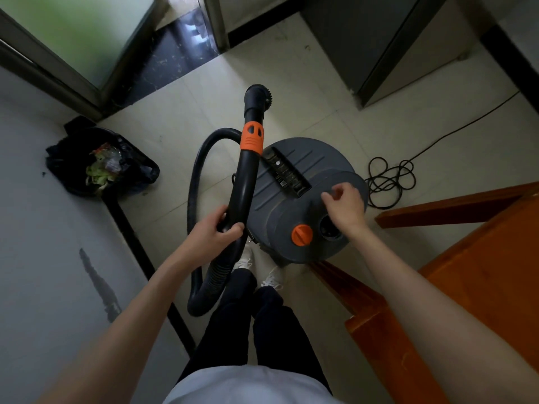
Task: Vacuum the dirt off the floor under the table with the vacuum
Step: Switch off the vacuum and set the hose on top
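A grey canister vacuum [294, 182] with an orange knob [302, 235] stands on the tiled floor just ahead of my feet. My left hand [215, 231] grips the black wand handle [243, 188], which has an orange collar [252, 139] and ends in a round brush nozzle [258, 93] pointing away from me. The black ribbed hose [201, 275] loops down to my left. My right hand [344, 204] hovers over the vacuum's top near its rear edge, fingers loosely curled and holding nothing. The orange wooden table [472, 263] is at my right.
A black bin bag [99, 167] with rubbish sits by the left wall. The vacuum's power cord [390, 179] lies coiled on the floor to the right. A grey cabinet [388, 48] stands ahead right, and a glass door [73, 36] ahead left.
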A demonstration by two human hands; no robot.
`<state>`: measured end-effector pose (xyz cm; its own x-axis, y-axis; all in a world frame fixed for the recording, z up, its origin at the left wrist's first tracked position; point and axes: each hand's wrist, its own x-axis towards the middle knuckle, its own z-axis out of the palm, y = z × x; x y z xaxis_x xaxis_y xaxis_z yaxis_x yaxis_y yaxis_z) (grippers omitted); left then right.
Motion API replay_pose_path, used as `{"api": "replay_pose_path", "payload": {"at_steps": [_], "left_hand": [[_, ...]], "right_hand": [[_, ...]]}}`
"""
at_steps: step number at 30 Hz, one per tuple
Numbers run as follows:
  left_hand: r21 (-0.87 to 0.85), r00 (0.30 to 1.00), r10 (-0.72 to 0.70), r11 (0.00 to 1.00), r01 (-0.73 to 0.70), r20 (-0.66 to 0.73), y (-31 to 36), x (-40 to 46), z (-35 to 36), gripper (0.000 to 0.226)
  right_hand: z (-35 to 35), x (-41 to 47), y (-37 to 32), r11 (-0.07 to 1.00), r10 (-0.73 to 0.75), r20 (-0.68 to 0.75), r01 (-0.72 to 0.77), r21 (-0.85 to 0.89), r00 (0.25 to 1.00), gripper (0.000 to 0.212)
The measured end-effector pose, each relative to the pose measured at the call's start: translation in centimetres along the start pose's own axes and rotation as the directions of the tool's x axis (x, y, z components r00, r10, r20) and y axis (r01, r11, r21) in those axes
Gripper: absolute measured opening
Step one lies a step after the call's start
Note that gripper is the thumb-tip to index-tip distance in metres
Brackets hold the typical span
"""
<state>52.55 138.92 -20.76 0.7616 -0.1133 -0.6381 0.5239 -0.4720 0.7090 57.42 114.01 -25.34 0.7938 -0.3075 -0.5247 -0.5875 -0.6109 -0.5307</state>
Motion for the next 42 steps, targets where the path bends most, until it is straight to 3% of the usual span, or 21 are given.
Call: {"api": "replay_pose_path", "payload": {"at_steps": [2,5,9,11,13,16,21,25,28,32,36,38,42], "left_hand": [[-0.006,0.999,0.04,0.999,-0.04,-0.004,1.9,0.0,-0.8,0.016],[-0.018,0.993,0.117,0.993,-0.118,-0.031,4.8,0.2,-2.2,0.025],[-0.022,0.968,0.243,0.969,-0.245,-0.065,8.7,0.7,-4.1,0.023],[0.013,0.946,0.311,0.95,-0.311,-0.096,10.6,0.8,-4.6,0.023],[0.023,0.93,0.346,0.938,-0.346,-0.124,12.1,0.8,-5.1,0.03],[0.014,0.916,0.373,0.927,-0.375,-0.15,13.4,0.9,-5.9,0.033],[-0.013,0.872,0.45,0.887,-0.461,-0.194,14.0,1.6,-7.5,0.038],[-0.027,0.931,0.313,0.946,-0.323,-0.188,8.7,3.6,-8.8,0.062],[0.077,0.989,0.146,0.986,-0.146,0.009,3.3,5.0,-9.1,0.079],[0.163,0.987,0.162,0.974,-0.16,0.002,-0.4,8.4,-9.0,0.066],[0.378,0.966,0.257,0.894,-0.24,0.005,-1.1,13.9,-10.9,0.063],[0.532,0.959,0.281,0.807,-0.256,0.036,-1.0,17.1,-11.7,0.062],[0.674,0.971,0.209,0.702,-0.23,0.114,-2.1,22.5,-10.5,0.064]], "right_hand": [[0.3,-2.6,-2.0,0.996,-0.058,0.227,0.04,0.086,0.972,0.029],[0.8,-5.9,-4.5,0.986,-0.115,0.565,0.026,0.163,0.817,0.034],[1.6,-8.0,-7.6,0.969,-0.206,0.729,0.034,0.244,0.653,0.052],[1.8,-8.5,-9.2,0.945,-0.293,0.704,0.086,0.315,0.646,0.04],[2.0,-8.8,-10.8,0.908,-0.352,0.622,0.096,0.407,0.699,0.031],[2.4,-8.7,-12.5,0.847,-0.387,0.498,0.085,0.525,0.776,0.031],[1.7,-7.1,-14.8,0.756,-0.364,0.43,-0.008,0.655,0.826,0.036],[0.2,-3.7,-17.6,0.679,-0.355,0.388,-0.051,0.732,0.851,0.015],[0.2,-0.6,-19.6,0.607,-0.26,0.405,-0.177,0.774,0.877,0.006],[1.8,3.9,-21.0,0.482,-0.106,0.421,-0.324,0.814,0.901,0.013],[4.6,9.2,-21.5,0.494,0.068,0.395,-0.375,0.785,0.916,0.021],[6.2,11.8,-21.3,0.51,0.137,0.36,-0.377,0.773,0.923,0.031],[9.3,16.4,-19.4,0.699,0.282,0.21,-0.351,0.624,0.936,0.036]]}}
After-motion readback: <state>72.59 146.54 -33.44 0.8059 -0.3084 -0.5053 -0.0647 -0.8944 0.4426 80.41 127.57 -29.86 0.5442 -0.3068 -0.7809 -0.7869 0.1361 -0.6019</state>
